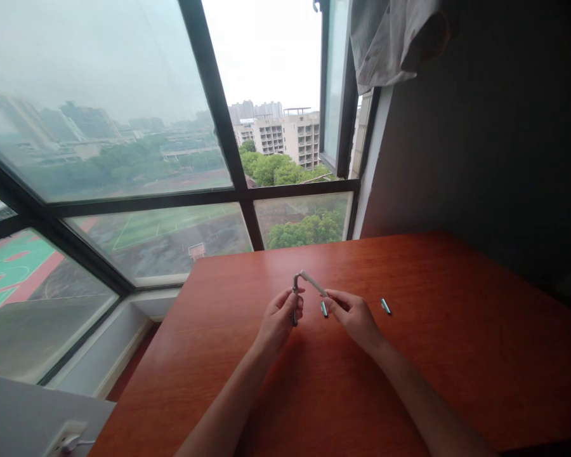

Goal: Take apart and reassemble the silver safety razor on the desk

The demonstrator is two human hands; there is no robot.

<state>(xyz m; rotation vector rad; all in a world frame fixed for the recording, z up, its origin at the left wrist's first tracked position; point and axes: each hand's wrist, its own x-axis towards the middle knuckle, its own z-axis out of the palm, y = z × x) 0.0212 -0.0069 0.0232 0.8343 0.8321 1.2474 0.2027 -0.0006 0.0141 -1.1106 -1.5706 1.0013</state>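
My left hand [280, 317] is closed round a thin dark pen-like stick [295, 298], held upright over the red-brown wooden table [433, 355]. My right hand [354, 315] pinches a slim pale stick [313, 283] whose far tip meets the top of the dark one. A small teal-tipped cap [324, 309] lies on the table between my hands. A second small teal-tipped piece [386, 306] lies just right of my right hand.
A large window with dark frames [219, 114] runs along the far and left side of the table. A dark wall [495, 127] rises to the right. A pale cloth [394, 38] hangs above. A white socket [69, 438] sits at the lower left.
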